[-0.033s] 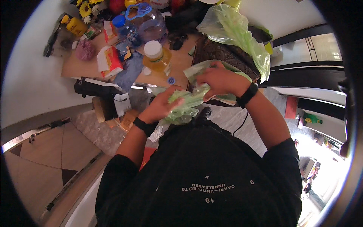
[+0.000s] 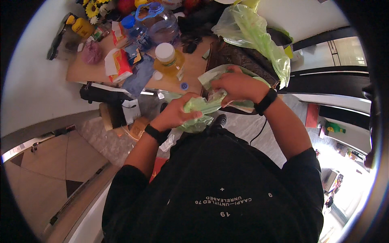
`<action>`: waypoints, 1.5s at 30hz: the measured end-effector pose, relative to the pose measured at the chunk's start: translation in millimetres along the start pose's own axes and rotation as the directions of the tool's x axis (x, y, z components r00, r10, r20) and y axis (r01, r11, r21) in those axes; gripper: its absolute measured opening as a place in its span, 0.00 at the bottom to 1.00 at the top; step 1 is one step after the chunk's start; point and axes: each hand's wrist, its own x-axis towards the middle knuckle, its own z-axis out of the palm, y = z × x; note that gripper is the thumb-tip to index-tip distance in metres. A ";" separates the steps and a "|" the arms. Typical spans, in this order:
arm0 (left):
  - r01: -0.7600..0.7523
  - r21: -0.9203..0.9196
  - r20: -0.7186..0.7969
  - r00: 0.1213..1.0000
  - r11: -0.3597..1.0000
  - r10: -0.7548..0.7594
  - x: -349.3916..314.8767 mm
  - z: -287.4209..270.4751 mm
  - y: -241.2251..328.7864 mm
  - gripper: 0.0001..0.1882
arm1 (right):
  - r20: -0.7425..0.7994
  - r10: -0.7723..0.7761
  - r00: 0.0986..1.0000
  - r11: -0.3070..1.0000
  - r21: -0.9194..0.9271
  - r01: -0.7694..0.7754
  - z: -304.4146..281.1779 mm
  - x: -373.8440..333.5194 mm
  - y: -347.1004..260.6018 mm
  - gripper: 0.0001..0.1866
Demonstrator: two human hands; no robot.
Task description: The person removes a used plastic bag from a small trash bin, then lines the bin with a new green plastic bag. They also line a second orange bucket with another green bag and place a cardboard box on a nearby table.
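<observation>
A pale green, see-through plastic bag (image 2: 208,104) stretches between my two hands in front of my body. My left hand (image 2: 175,112) is closed on its gathered left part, the thumb lying across the plastic, and a loose crumpled end hangs below. With bent fingers, my right hand (image 2: 240,86) grips the other part, which spreads out flatter around and behind the knuckles. Each wrist wears a black band. Beyond my right hand, a second light green plastic bag (image 2: 253,38) lies over a dark patterned surface (image 2: 231,54).
On the wooden table (image 2: 81,72) stand a bottle of yellow liquid (image 2: 172,60) with a white cap, a large clear jug (image 2: 162,28) and a blue-capped bottle (image 2: 137,32). A red and white packet (image 2: 118,67) lies left. Cardboard boxes (image 2: 139,126) sit on the floor.
My left thumb has come down flatter across the bag, and the gathered plastic between my hands has shifted slightly. My right hand keeps its grip.
</observation>
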 end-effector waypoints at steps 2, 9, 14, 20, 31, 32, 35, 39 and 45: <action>-0.067 0.166 0.139 0.989 0.984 0.043 4.9 2.1 -0.3 0.19 | -0.039 0.032 0.999 0.998 -0.053 -0.035 0.4 0.0 3.1 0.18; 0.154 0.066 0.068 0.985 0.986 -0.159 7.8 1.4 1.4 0.20 | -0.121 0.081 0.989 0.990 -0.102 -0.093 -7.4 -0.5 7.1 0.15; 0.320 -0.201 0.016 0.946 0.926 -0.324 0.8 7.5 2.2 0.19 | -0.137 0.142 0.980 0.978 -0.133 -0.160 -9.4 -3.1 8.3 0.13; 0.182 -0.055 -0.067 0.980 0.982 -0.186 -1.5 7.3 -2.9 0.18 | -0.153 0.129 0.980 0.984 -0.101 -0.145 -6.5 -3.7 9.7 0.14; 0.129 0.031 -0.146 0.981 0.991 -0.124 -4.5 8.0 -0.9 0.15 | -0.127 0.171 0.977 0.983 -0.048 -0.178 -11.1 -5.3 7.8 0.16; 0.141 0.038 -0.147 0.980 0.989 -0.134 -4.8 7.2 -0.9 0.15 | -0.119 0.176 0.977 0.982 -0.047 -0.182 -11.4 -5.4 7.6 0.16; 0.116 0.019 -0.123 0.986 0.993 -0.112 -5.4 4.2 -0.4 0.17 | -0.097 0.200 0.975 0.978 -0.037 -0.204 -12.2 -5.1 7.5 0.16; 0.155 0.094 -0.124 0.982 0.984 -0.143 -4.2 -1.0 0.0 0.17 | -0.093 0.216 0.972 0.975 -0.022 -0.219 -12.7 -5.7 7.4 0.16; 0.104 0.127 -0.151 0.985 0.986 -0.084 -4.9 -2.1 -3.1 0.18 | -0.099 0.263 0.960 0.965 0.040 -0.260 -13.2 -6.6 6.6 0.15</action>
